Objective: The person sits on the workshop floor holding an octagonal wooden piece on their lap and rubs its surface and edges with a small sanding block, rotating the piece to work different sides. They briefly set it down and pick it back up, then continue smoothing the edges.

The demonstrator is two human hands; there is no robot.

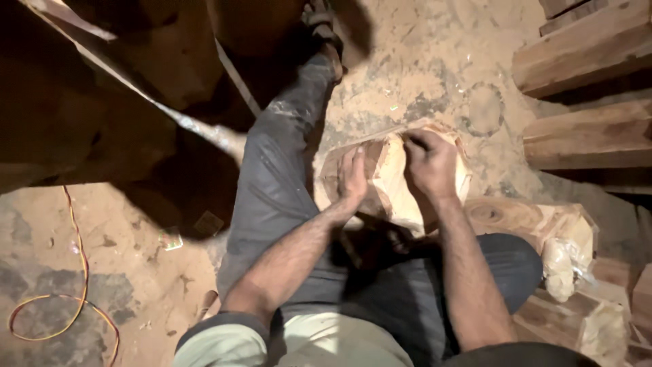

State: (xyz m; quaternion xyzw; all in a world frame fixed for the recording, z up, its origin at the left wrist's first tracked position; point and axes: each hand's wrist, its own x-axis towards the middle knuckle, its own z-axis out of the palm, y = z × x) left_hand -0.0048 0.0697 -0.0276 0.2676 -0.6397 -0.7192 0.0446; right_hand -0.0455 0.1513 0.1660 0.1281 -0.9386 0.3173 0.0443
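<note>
**Both hands on the wood block**

At far left a red and yellow cord (68, 299) loops over the dusty floor (136, 272). Above it a dark timber mass (88, 88) fills the corner, and a pale slanted rail (197, 126) runs down across it toward your leg.

Your left leg (278, 177) stretches forward in dark trousers, the foot (326, 34) up near the top edge.

Just right of that leg lies the wood block (390, 183), pale and roughly carved, resting on the floor between your knees. Your left hand (353, 178) lies flat on its left face, fingers spread and pointing away from you, pressing it down. Your right hand (429, 163) sits on the block's top right, curled into a loose fist with the fingers bent under; whether it pinches a tool you cannot tell, since the fingers hide whatever is inside.

Right of the block, another carved piece (516, 217) rests by your right knee, with a crumpled plastic bag (564, 261) touching it. At far right, stacked planks (584, 88) lie along the edge.
</note>
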